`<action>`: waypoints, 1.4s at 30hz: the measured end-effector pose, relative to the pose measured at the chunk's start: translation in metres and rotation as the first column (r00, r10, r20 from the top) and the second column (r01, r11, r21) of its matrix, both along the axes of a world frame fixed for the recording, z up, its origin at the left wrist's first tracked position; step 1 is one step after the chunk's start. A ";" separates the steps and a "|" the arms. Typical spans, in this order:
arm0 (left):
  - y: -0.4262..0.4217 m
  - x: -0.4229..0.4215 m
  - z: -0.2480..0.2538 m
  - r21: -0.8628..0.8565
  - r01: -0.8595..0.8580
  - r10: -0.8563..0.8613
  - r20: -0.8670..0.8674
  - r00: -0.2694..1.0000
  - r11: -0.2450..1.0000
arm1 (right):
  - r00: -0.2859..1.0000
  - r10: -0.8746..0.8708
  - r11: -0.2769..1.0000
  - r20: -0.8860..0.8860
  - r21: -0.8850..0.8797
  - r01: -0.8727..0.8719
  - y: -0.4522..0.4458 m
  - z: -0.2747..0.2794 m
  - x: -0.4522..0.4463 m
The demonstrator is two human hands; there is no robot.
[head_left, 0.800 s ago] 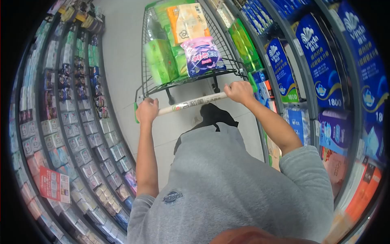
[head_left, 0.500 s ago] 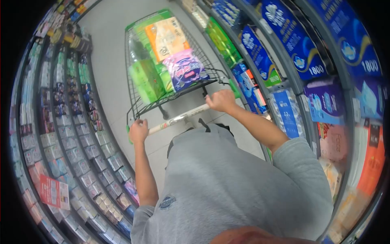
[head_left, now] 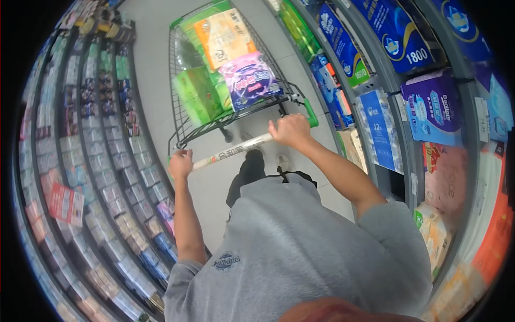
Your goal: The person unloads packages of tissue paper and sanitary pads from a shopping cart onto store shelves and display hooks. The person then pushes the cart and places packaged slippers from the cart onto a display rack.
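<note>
Both my hands are closed around the pale handle [head_left: 230, 152] of a shopping cart. My left hand [head_left: 181, 164] grips its left end, and my right hand [head_left: 291, 130] wraps the right end beside a green corner piece [head_left: 310, 114]. Ahead of the handle is the black wire basket [head_left: 174, 88]. In it lie an orange-and-white pack [head_left: 222, 40], a green pack [head_left: 196, 96] and a pink-and-purple pack [head_left: 245, 80]. Something in clear plastic [head_left: 186, 53] sits at the basket's left side; its kind is unclear.
A long shelf [head_left: 115, 155] of small packaged goods runs along the left. On the right, another shelf [head_left: 401, 110] holds blue tissue packs [head_left: 399, 40] and a purple pack [head_left: 432, 110]. Pale floor tiles [head_left: 153, 59] lie between them. My shoes [head_left: 284, 162] show below the handle.
The cart and I have moved forward along the aisle, with the shelf goods shifting in view. My legs and shoes now show below the handle. Both hands keep their grip.
</note>
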State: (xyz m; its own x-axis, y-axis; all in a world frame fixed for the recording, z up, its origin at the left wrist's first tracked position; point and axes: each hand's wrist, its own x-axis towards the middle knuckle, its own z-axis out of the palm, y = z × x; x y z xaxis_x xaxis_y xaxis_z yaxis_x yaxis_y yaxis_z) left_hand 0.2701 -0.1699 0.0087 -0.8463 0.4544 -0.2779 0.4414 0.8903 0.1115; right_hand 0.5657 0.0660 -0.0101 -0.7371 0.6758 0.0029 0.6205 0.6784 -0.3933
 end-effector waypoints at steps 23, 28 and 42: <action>-0.165 0.128 0.016 0.088 -0.053 0.055 -0.022 0.998 0.995 | 0.999 -0.037 0.998 0.030 0.047 0.036 -0.169 0.004 0.121; -0.220 0.161 0.006 0.144 -0.040 0.046 -0.041 0.998 0.989 | 0.989 -0.052 0.999 0.140 0.004 0.052 -0.219 0.007 0.153; -0.362 0.265 -0.007 0.303 0.026 0.005 -0.100 0.995 0.953 | 0.946 -0.069 0.994 0.318 -0.061 0.093 -0.363 0.006 0.257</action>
